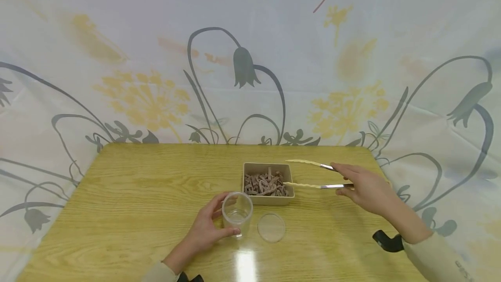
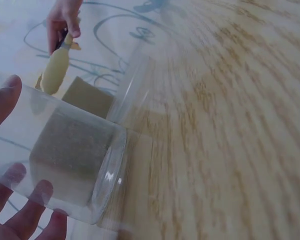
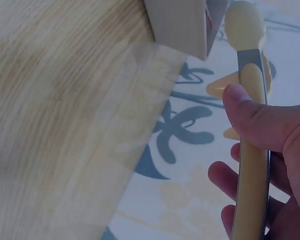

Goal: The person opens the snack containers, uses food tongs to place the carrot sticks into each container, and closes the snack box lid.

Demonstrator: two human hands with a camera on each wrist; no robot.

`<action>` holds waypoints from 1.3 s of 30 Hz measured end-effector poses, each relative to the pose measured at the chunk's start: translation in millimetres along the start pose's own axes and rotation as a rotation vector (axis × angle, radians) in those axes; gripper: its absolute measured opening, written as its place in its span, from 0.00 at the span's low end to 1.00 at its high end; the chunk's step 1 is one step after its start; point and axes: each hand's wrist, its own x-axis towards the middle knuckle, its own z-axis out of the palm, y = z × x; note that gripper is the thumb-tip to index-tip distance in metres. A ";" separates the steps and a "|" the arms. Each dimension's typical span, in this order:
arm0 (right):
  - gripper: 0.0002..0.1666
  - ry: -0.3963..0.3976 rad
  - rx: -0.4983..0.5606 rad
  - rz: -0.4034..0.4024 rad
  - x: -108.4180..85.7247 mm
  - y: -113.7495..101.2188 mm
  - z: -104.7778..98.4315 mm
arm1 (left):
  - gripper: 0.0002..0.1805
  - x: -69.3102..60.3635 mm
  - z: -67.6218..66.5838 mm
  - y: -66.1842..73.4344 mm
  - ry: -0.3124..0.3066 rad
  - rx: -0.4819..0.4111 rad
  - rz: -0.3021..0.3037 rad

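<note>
Head view shows a left hand at lower centre, thumb and fingers curved round a clear jar whose round mouth faces upward. Just right of the jar, a clear disc lies flat on the wood-grain table. Above the disc, near the middle of the frame, a beige box holds a heap of brownish strips. At right of the frame, the right hand holds tongs with pale tips spread apart: the lower tip reaches over the box's right side, the upper one lies beyond its upper right corner. I cannot tell whether the lower tip touches the strips. Right wrist view has the thumb pressed along the tongs at right, with the box at top centre.
</note>
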 end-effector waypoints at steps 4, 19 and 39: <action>0.42 0.003 -0.104 -0.073 7.9 -7.0 -5.2 | 0.49 -0.1 0.0 -0.4 -0.009 -0.007 -0.009; 0.46 -0.030 -0.368 -0.261 41.1 -33.9 -10.7 | 0.48 3.3 0.2 -2.1 -0.041 -0.021 0.035; 0.36 -0.002 -0.448 -0.344 55.4 -39.3 4.9 | 0.46 0.7 -0.8 -3.1 -0.040 -0.022 0.050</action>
